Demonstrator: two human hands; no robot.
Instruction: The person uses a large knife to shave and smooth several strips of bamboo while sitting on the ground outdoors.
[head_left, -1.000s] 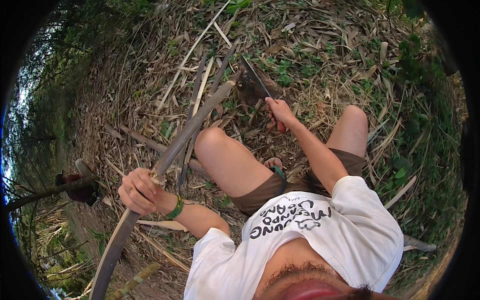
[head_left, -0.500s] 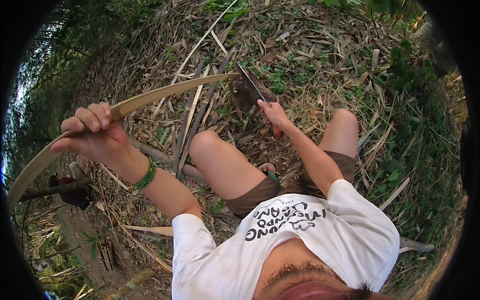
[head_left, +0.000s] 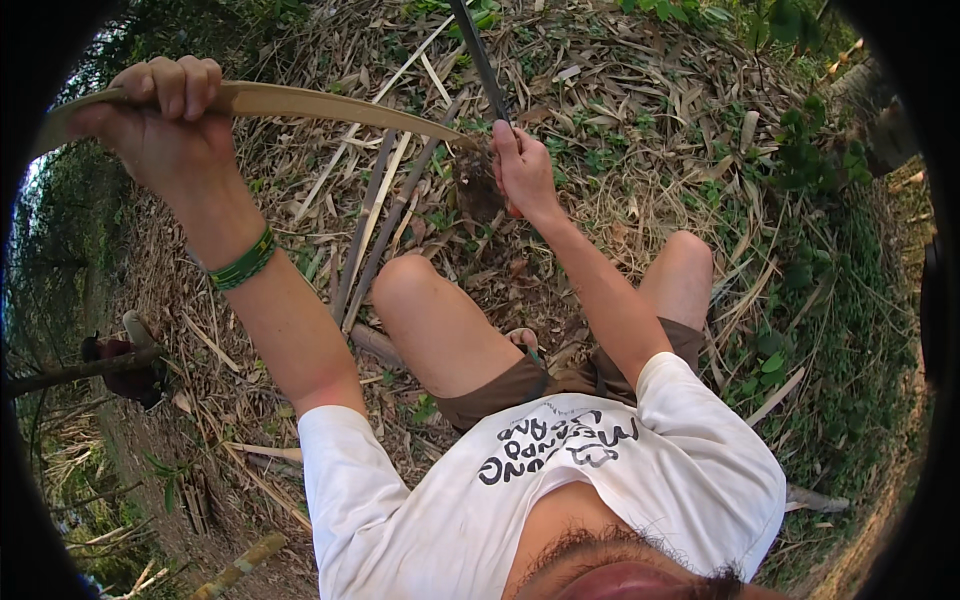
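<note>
My left hand (head_left: 175, 115), raised at the upper left, wraps round a long, pale split bamboo strip (head_left: 320, 104). The strip bows from the left rim of the view across to a dark wood stump (head_left: 478, 188). Its far end comes down at the top of that stump; whether it touches cannot be made out. In my right hand (head_left: 525, 172), just right of the stump, is a machete (head_left: 480, 62) gripped by its handle. A bit of reddish handle shows below the fist. The dark blade points up and away, its tip reaching the top of the view.
Several split bamboo strips (head_left: 375, 225) lie left of the stump on dry leaf litter. A log (head_left: 377, 345) is beside my left knee. Leafy plants (head_left: 800, 265) grow at the right. A dark red and black shape (head_left: 125, 370) at the far left is unclear.
My left hand has risen, lifting the near part of the bamboo strip. My right hand has moved up and slightly left, swinging the machete blade away from the stump.
</note>
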